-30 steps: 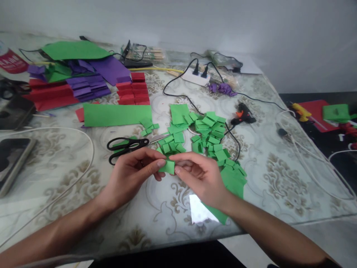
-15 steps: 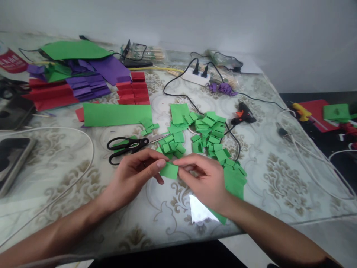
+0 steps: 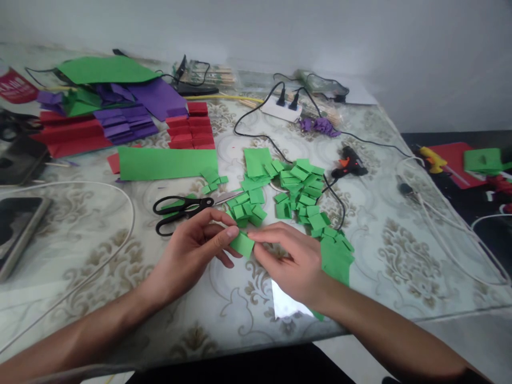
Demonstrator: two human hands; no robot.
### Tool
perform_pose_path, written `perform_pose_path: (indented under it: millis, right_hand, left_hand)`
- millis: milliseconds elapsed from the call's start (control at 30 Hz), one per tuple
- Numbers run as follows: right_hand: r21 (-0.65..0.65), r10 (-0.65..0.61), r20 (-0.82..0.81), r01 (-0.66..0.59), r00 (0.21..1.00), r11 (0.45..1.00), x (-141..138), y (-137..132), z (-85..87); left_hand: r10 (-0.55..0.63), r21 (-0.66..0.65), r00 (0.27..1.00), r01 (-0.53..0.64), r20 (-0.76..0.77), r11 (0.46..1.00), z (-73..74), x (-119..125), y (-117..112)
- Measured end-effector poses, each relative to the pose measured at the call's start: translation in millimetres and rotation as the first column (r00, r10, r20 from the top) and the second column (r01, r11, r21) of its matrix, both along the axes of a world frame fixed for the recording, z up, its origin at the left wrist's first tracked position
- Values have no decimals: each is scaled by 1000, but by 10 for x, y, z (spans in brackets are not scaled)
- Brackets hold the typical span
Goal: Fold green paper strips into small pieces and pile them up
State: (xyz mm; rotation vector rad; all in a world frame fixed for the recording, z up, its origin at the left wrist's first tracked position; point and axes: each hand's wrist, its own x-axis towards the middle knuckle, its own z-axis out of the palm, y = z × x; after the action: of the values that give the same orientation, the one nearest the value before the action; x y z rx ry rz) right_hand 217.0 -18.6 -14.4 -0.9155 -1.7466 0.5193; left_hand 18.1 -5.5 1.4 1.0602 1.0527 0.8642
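Note:
Both hands meet over the table's near middle on one small green paper piece (image 3: 242,244). My left hand (image 3: 192,250) pinches its left edge between thumb and fingers. My right hand (image 3: 290,258) pinches its right edge, fingers curled. Just beyond them lie several folded green paper pieces (image 3: 298,189) in a loose heap. Black-handled scissors (image 3: 182,207) lie just left of that heap, close to my left hand. A flat green paper stack (image 3: 338,258) sits beside my right wrist.
A long green strip (image 3: 166,162), red folded paper (image 3: 192,128) and purple and green sheets (image 3: 116,96) lie at the back left. A black glue gun (image 3: 348,162) and a white power strip (image 3: 280,109) with cables sit at the back right. A phone (image 3: 18,226) lies at the left.
The green piece has turned slightly between my fingers and my right hand's fingers have shifted along its edge. Both hands stay in the same place.

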Motion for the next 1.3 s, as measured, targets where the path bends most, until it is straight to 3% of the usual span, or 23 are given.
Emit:
perform_pose_path:
  millis: [133, 467, 967, 1300]
  right_hand:
    - [34, -6, 11, 5, 1000, 999, -7, -3, -3]
    - [-139, -20, -64, 11, 998, 990, -12, -28, 39]
    - [-181, -5, -72, -8, 997, 983, 0, -25, 28]
    - [-232, -31, -96, 8, 995, 973, -8, -34, 24]
  left_hand:
    - [39, 35, 999, -39, 10, 999, -8, -4, -1]
    - [52, 165, 997, -41, -63, 985, -43, -12, -18]
    - [51, 275, 969, 19, -244, 961, -57, -42, -32]
    - [76, 320, 960, 15, -269, 947, -49, -26, -62]
